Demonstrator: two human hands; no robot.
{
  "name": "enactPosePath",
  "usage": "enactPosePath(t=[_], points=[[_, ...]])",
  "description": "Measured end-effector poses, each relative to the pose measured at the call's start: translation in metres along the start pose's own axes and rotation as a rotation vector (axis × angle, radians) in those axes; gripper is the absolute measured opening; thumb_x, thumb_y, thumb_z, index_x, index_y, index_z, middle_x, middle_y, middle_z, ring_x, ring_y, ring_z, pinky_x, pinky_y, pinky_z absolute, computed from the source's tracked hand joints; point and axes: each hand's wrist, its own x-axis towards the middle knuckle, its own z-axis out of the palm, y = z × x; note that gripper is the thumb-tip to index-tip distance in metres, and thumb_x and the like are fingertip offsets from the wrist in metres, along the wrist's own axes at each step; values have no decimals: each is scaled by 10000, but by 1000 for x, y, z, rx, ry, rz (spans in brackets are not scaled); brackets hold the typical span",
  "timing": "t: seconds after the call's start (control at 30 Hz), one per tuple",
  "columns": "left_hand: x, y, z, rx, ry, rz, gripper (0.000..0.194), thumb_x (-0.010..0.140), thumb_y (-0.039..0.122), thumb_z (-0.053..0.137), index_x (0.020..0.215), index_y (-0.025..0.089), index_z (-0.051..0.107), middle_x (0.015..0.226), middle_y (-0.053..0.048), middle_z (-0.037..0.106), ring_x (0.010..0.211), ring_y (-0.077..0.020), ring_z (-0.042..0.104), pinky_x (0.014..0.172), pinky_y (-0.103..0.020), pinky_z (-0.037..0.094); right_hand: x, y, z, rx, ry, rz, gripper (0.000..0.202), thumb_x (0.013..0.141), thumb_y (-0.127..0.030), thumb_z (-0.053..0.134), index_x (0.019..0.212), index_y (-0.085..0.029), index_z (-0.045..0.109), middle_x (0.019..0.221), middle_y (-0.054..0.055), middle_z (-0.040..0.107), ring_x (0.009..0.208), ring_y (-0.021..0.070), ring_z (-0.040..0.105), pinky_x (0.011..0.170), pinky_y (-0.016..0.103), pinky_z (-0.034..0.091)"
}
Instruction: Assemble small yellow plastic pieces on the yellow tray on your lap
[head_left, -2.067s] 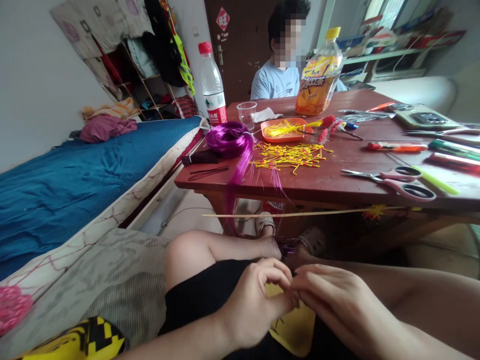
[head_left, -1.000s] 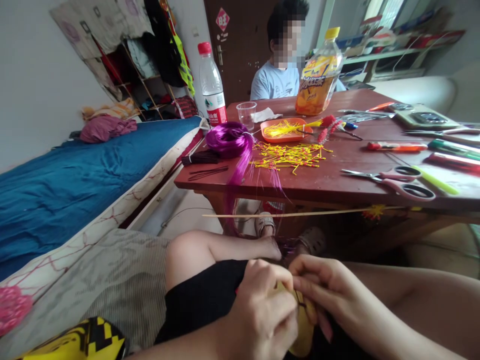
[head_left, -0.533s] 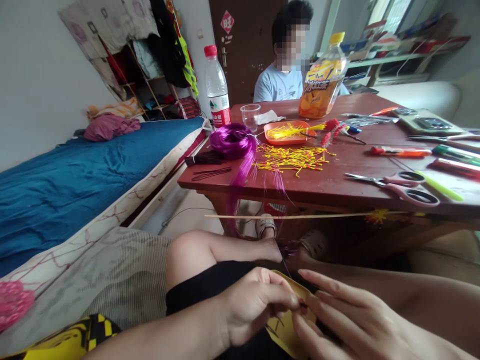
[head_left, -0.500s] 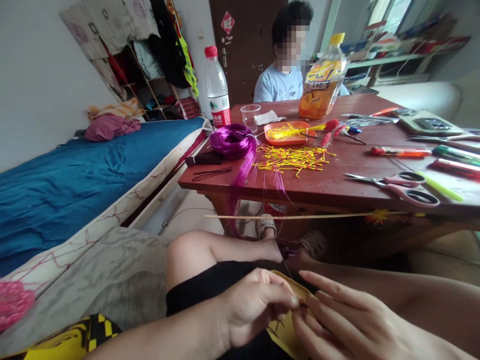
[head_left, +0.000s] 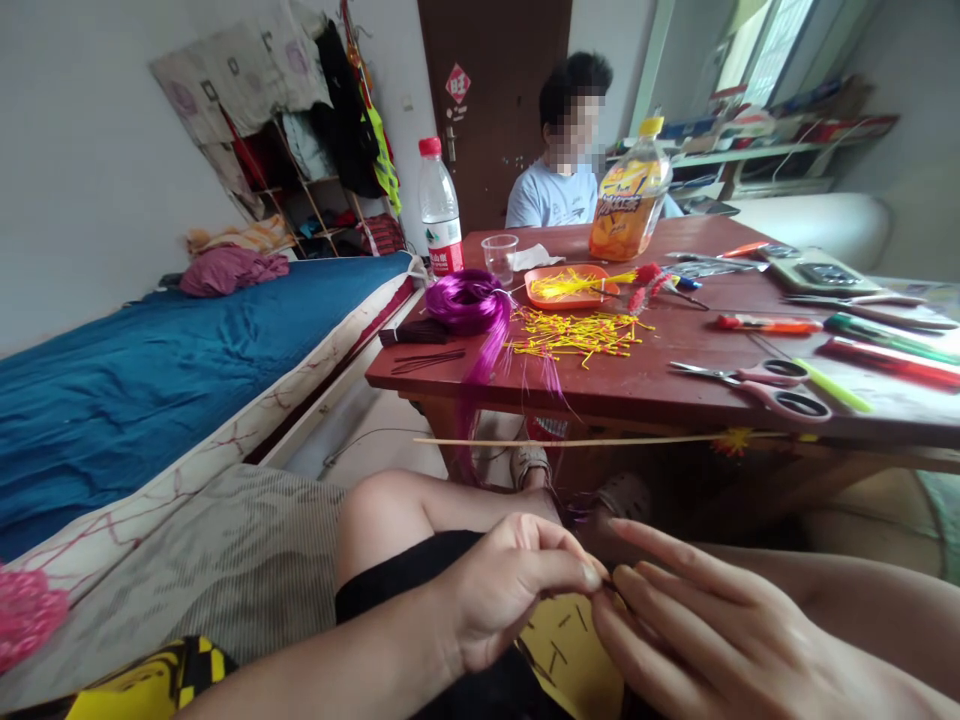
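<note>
On my feed I see the L hand (head_left: pixel 517 590) pinching a thin dark piece (head_left: pixel 612 588) betw. thumb & fingertips; the R hand (head_left: pixel 712 625), index extended, grasps the same piece. Pos.: over the yellow tray (head_left: pixel 577 680) w/ short dark pcs. (head_left: pixel 556 657) on it. Ahead, on red-brown table (head_left: pixel 637 385): pink-handled scissors (head_left: pixel 733 378), purple fiber hank (head_left: pixel 474 305), thin yellow stems (head_left: pixel 577 332).

Between left hand (head_left: pixel 517 590) and right hand (head_left: pixel 712 610): scant gap, filled by thin dark piece (head_left: pixel 613 588) pinched at fingertips. Close below both: yellow tray (head_left: pixel 596 675). Ahead of fingertips: open air, then thin stick (head_left: pixel 600 441) crossing before table (head_left: pixel 540 384). Ahead-left of left hand: bent knee (head_left: pixel 382 525); beyond it, hanging purple strands (head_left: pixel 474 390).
</note>
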Motion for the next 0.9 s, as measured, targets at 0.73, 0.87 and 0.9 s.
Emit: enactPosePath(t=[0.73, 0.87, 0.9], points=[[-35, -5, 11, 1454, 299, 1776, 208, 821, 79, 446, 666, 160, 558, 809, 6, 673, 691, -116, 487, 689, -298, 341, 22, -14, -12, 1622, 52, 1172, 392, 708, -531, 630, 724, -160, 506, 431, -68, 466, 336, 24, 350, 334, 122, 328], [-46, -4, 13, 1565, 234, 1822, 252, 837, 57, 443, 636, 162, 551, 795, 28, 696, 656, -100, 503, 666, -280, 346, 23, -17, -12, 1762, 50, 1161, 399, 681, -535, 652, 711, -172, 489, 404, -76, 471, 288, 25, 359, 299, 118, 318], [-47, -6, 14, 1572, 233, 1810, 246, 832, 50, 451, 638, 162, 553, 794, 28, 699, 648, -99, 506, 654, -277, 350, 22, -18, -12, 1772, 42, 1170, 403, 673, -537, 654, 698, -173, 483, 400, -77, 466, 288, 26, 360, 297, 117, 313]])
